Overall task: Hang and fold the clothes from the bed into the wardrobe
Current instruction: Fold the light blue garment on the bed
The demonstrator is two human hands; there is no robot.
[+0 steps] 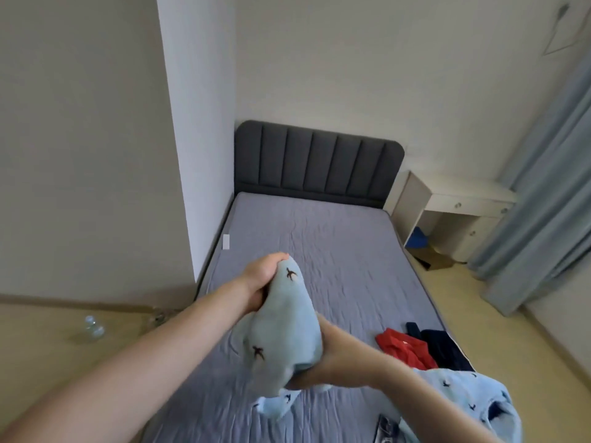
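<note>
Above the bed point(335, 251), your left hand point(260, 279) grips the top of a pale blue bird-print garment point(281, 330), fingers curled round the cloth, while your right hand point(332, 356) clutches its lower bunch. More of the same print point(463, 398) trails by your right arm. A red garment point(404, 346) and a dark garment point(444, 346) lie touching at the bed's right edge.

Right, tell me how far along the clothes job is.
Done: nothing visibly; no wardrobe is in view. In hand: the left hand and right hand both grip a light blue bird-print garment above the bed. Left: a red garment and a dark navy one lie on the bed's right edge.
</note>
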